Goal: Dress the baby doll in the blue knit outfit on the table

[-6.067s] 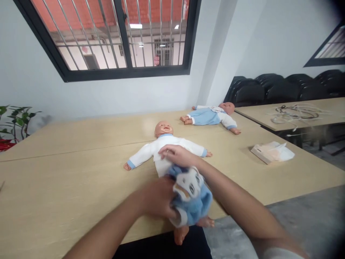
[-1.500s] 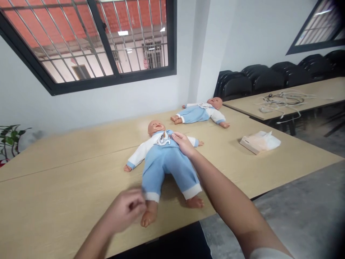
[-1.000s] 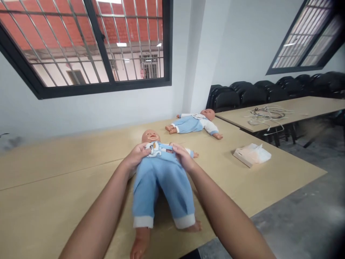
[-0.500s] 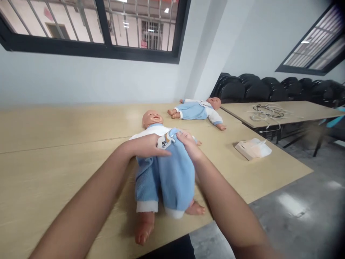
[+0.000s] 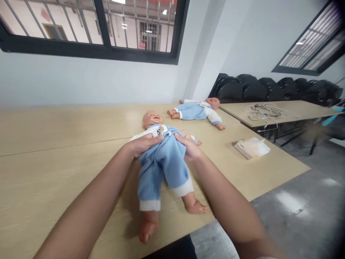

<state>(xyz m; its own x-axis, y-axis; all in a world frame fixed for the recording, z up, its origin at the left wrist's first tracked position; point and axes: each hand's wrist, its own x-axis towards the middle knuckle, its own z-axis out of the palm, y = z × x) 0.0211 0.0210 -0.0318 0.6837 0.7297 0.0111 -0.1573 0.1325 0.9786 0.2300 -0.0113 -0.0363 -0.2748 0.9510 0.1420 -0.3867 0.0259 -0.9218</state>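
A baby doll [image 5: 152, 119] lies on its back on the light wooden table [image 5: 54, 144], head away from me, bare feet near the front edge. It wears a white top and blue fleece overalls [image 5: 164, 165] with a cartoon bib. My left hand [image 5: 142, 143] grips the overalls at the doll's chest on the left. My right hand [image 5: 187, 145] pinches the overalls' top edge on the right. Both hands' fingers are closed on the fabric.
A second dressed doll [image 5: 198, 109] lies farther back on the table. A tissue pack [image 5: 252, 147] sits to the right. An adjoining table holds a tangle of cables [image 5: 265, 110]. Black chairs [image 5: 256, 90] line the wall. Grey floor lies right of the table edge.
Both hands have drawn the overalls' bib higher up the doll's chest. The doll's legs now lie spread and flat instead of bunched together.
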